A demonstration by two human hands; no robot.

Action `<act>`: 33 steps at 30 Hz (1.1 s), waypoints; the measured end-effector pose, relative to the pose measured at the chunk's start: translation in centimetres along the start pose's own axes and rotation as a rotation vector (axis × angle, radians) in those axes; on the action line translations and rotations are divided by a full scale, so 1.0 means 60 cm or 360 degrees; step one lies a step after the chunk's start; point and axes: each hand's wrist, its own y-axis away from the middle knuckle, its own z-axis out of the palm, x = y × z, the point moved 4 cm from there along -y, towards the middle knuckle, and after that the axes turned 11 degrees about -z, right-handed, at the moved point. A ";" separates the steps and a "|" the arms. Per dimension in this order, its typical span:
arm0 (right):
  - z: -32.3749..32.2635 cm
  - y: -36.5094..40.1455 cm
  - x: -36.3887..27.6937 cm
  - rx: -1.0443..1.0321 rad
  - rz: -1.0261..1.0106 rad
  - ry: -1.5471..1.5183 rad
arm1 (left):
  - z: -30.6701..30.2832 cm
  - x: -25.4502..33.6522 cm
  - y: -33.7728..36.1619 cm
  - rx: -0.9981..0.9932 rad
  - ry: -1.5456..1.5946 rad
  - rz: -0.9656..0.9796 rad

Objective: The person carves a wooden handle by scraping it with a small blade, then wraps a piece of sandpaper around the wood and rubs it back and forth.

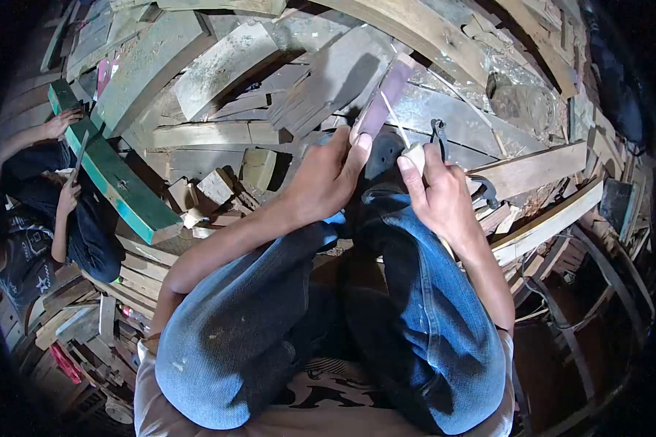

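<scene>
My left hand [332, 175] grips the near end of a flat purple-tinged wooden strip [391, 91], its thumb pressed on the top face. The strip points away from me, over the boards. Closed in my right hand [441, 189] is a thin-shafted tool [396, 120] with a pale handle. Its slim shaft slants up and left, and the tip overlaps the strip in this view. I cannot tell the tool's exact kind. Both hands are above my bent knees, and a dark shoe with holes [383, 156] shows between them.
At the left, another person [33, 240] holds a long bladed tool [80, 154] over a green-painted beam [116, 182]. Planks, offcuts and shavings lie all around. A thick curved timber [423, 36] crosses the far side. A light board [536, 171] lies at my right, near a black curved object [482, 191].
</scene>
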 end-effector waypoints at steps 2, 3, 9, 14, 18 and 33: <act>0.002 0.004 -0.006 0.0026 -0.0029 0.0003 | -0.001 -0.013 -0.003 -0.0115 -0.0008 -0.0262; 0.005 0.005 0.000 -0.0036 0.0036 -0.0021 | -0.002 -0.006 0.001 -0.0139 0.0081 -0.0265; 0.004 0.002 -0.001 0.0018 -0.0079 0.0001 | 0.001 -0.004 -0.003 0.0011 -0.0022 -0.0113; 0.010 0.004 0.003 0.0037 -0.0092 0.0006 | 0.005 -0.016 -0.001 -0.0089 0.0050 -0.0166; -0.001 -0.006 -0.001 0.0003 0.0030 0.0045 | 0.009 -0.009 0.002 -0.0190 -0.0029 -0.0281; -0.025 -0.003 0.014 0.0045 -0.0061 0.0330 | 0.004 -0.012 0.004 -0.0117 0.0000 -0.0136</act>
